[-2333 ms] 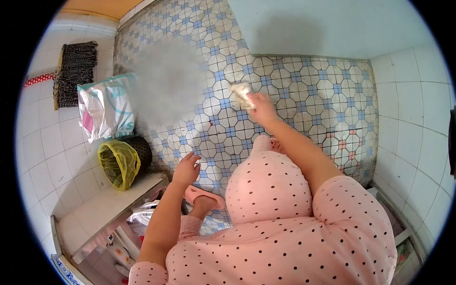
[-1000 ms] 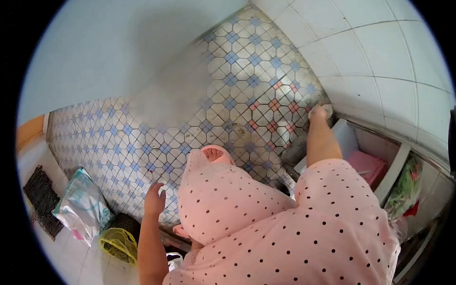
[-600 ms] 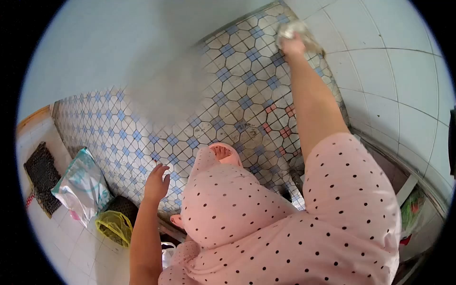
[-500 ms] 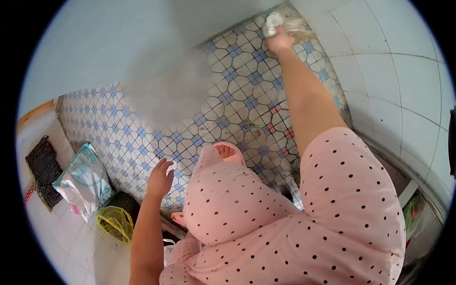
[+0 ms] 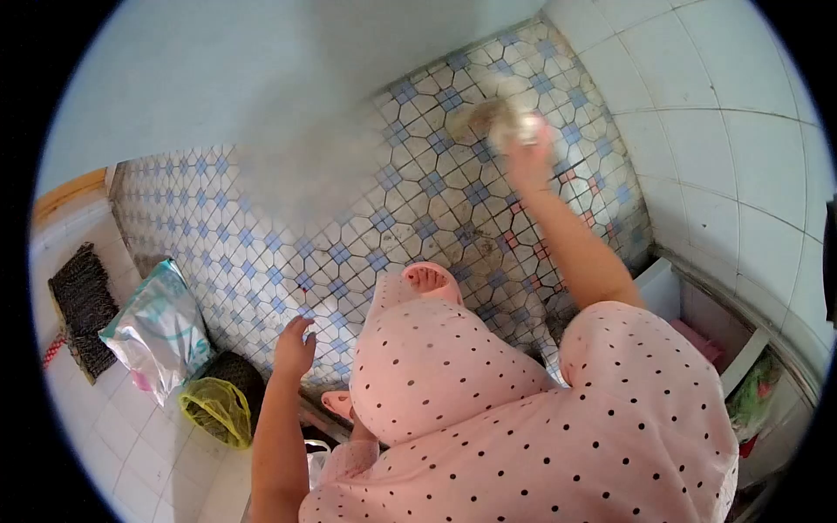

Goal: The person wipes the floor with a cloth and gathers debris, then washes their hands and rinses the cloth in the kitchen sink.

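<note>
My right hand [image 5: 530, 157] is stretched out over the tiled floor [image 5: 436, 187], closed on a whitish cloth [image 5: 485, 118]. Motion smears both the hand and the cloth, and the cloth's loose part trails to the left along the tiles. My left hand [image 5: 296, 346] hangs at the left, above the floor and beside my bent knee, holding nothing, its fingers loosely apart. A pink slipper [image 5: 433, 281] is on my foot between the two hands.
A white tiled wall [image 5: 697, 157] rises at the right, with a low shelf [image 5: 658, 288] beneath it. On the left lie a dark mat [image 5: 83, 305], a silver and teal bag [image 5: 161, 327] and a yellow mesh basket [image 5: 218, 410]. A pale blue wall [image 5: 218, 78] borders the floor.
My right hand has pulled the cloth back from the far corner, nearer to me; the cloth's tail now trails left instead of right. My left hand has shifted slightly downward.
</note>
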Tool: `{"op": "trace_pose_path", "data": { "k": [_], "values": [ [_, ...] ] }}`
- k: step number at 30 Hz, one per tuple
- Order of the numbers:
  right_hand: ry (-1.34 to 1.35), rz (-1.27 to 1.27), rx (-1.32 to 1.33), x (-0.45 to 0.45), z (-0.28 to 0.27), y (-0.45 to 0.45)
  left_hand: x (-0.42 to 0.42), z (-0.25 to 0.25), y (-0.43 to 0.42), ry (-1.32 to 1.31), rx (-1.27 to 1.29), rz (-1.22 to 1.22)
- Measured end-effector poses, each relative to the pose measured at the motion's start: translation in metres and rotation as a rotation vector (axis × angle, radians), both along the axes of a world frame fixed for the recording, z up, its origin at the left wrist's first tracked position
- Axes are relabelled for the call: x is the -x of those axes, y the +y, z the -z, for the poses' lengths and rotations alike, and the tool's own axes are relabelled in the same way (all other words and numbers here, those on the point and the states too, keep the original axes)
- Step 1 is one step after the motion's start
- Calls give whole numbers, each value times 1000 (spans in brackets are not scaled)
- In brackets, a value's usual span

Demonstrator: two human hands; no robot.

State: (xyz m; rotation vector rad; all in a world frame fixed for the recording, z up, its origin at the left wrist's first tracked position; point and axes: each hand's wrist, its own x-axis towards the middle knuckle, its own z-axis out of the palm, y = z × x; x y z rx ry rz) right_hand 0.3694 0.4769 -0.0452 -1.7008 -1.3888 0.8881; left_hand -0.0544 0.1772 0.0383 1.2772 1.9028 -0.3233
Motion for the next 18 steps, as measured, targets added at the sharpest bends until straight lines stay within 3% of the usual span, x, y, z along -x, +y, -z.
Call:
{"op": "trace_pose_path", "data": {
  "k": [1,2,4,6,8,9,10,13,14,17,18],
  "values": [
    [-196,183,-244,-35,15,10,10,6,-12,11,19,1],
    [5,300,-169,-66,15,21,20,12,-24,24,39,3],
    [-62,460,-166,-113,16,48,31,18,-31,45,134,-18],
    [-347,504,-89,-134,26,84,26,12,-20,52,151,28],
    [-302,388,-1,-138,43,129,21,5,-15,25,71,77],
    [-321,379,221,-129,44,153,13,-1,-6,-4,44,56],
    [-120,248,426,-114,30,168,3,-10,6,-29,16,31],
    [95,5,494,-75,26,203,-17,-36,31,-76,-37,-40],
    [36,-116,542,-61,5,205,-23,-40,35,-94,-46,-65],
    [-1114,-235,310,-40,33,230,-29,-43,35,-83,-59,-83],
    [-874,-180,205,-48,60,234,-26,-39,29,-52,-59,-39]
  ]
}}
